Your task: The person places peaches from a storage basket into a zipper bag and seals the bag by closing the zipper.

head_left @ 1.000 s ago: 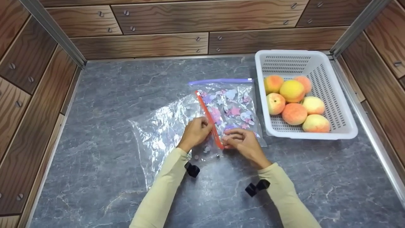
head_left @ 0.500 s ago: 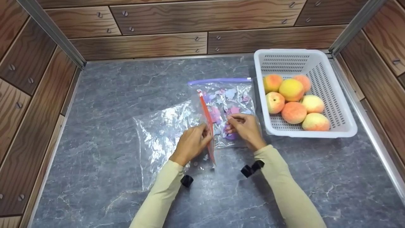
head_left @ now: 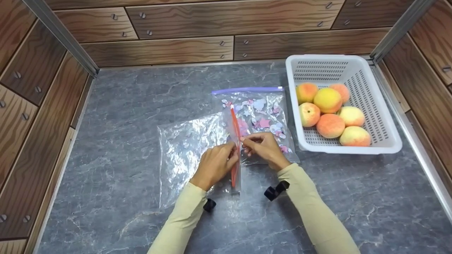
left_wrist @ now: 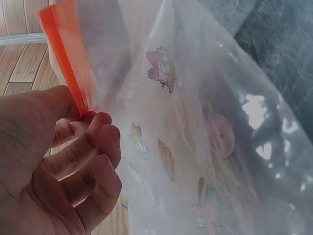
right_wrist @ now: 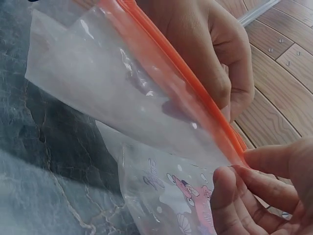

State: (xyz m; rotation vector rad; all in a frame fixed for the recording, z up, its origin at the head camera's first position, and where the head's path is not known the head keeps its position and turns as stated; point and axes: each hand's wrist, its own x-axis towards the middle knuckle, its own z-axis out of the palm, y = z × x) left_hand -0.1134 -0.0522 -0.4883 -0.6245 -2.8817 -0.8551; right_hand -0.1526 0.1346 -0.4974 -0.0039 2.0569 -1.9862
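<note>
Two hands meet near the middle of the grey marbled desk (head_left: pixel 106 141), both pinching the orange zip strip (head_left: pixel 235 141) of one clear plastic bag (head_left: pixel 190 148). The left hand (head_left: pixel 215 164) has thumb and curled fingers (left_wrist: pixel 93 147) clamped on the strip from the left; the right hand (head_left: pixel 265 148) pinches it from the right, fingertips (right_wrist: pixel 234 186) closed on the orange edge. The bag trails off leftward, lying crumpled on the desk. Just beyond the hands lies a second bag, printed with cartoon figures (head_left: pixel 259 118), flat, with a purple zip strip (head_left: pixel 247 90) along its far edge. Beside that bag, toward the desk's far right corner, stands one white slotted basket (head_left: pixel 385 116) holding six peaches (head_left: pixel 330 125), bunched together at its near end.
</note>
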